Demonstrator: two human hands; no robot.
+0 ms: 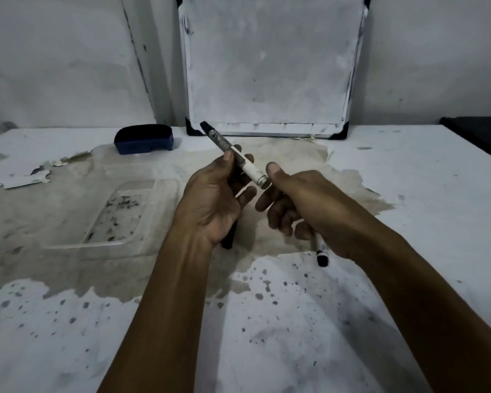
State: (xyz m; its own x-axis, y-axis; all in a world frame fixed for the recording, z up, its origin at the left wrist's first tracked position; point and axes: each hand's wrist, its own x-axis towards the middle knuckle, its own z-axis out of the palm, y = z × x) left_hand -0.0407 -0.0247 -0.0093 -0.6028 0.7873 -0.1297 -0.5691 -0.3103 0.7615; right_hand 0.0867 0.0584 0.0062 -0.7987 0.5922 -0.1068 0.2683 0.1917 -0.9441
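My left hand (210, 199) grips a white marker (240, 158) by its middle, thumb on top, its black cap pointing up and to the left. A dark pen-like object (228, 240) sticks out below that palm. My right hand (304, 205) meets the marker's rear end, which sits between the thumb and the curled fingers. A second marker (322, 253) with a black cap shows beneath my right hand; I cannot tell whether it is held or lies on the table.
A stained white table (408, 194) carries a clear plastic container (116, 217) at the left and a blue eraser (143, 139) behind it. A small smudged whiteboard (270, 66) leans against the back wall. A dark object (479, 134) sits at the far right.
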